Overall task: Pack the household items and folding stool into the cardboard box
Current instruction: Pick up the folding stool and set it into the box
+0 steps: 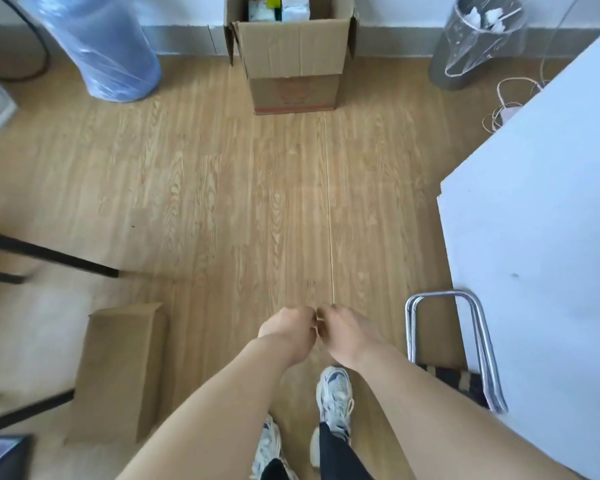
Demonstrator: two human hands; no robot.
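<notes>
- My left hand (286,332) and right hand (347,336) hang knuckle to knuckle in front of me, well short of the tall brown corrugated cardboard box (293,60), fingers curled in; whether they pinch anything I cannot tell, since the fingertips are turned away.
- That box stands against the wall straight ahead, flaps up, with white and green packets (279,8) already showing above its rim, so I judge the packing partly done.
- The folding stool with chromed tube legs and a dark chequered fabric seat (465,358) leans folded against the white panel (541,237), nearer to me than the box and off to its right; it is not in the box yet.
- A risk: the polished tubes look slick and the frame is hinged, so a careless one-handed grab could let it swing open or slide down the smooth panel onto the floor.
- Another: the box is narrow and already loaded, so a rigid metal frame forced in may crush the soft packets or split a creased corrugated wall.
- The wood-grain laminate floor (205,188) looks smooth, so a shove could skate the light box along it.
- A flat cardboard piece (118,372) lies left of my feet, far from the box, where I could trip on it.
</notes>
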